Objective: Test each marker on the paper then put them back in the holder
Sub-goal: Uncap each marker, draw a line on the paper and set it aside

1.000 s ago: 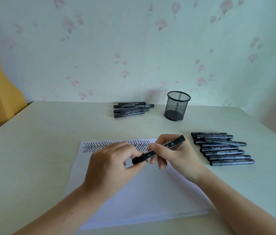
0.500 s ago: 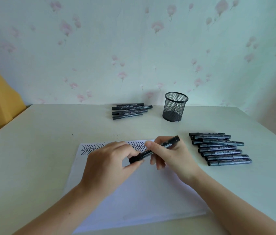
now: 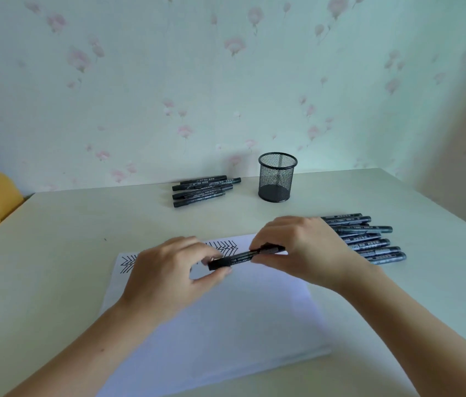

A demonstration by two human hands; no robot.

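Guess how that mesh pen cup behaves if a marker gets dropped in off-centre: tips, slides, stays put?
The mesh holder looks light: thin wire walls, see-through, seemingly nothing inside, so a nudge at the rim could slide or tip it. Its solid base looks about as wide as the rim, which should help. It stands upright, apart from the markers behind the paper, so a small slide likely hits nothing.

The left hand (image 3: 169,270) covers part of the zigzag marks (image 3: 223,247) on the paper (image 3: 226,325). The right hand (image 3: 303,250) hides the marker (image 3: 240,257)'s far end and the near ends of the right-side markers (image 3: 375,242). Marker print is too small to read. Both forearms run off the bottom edge.
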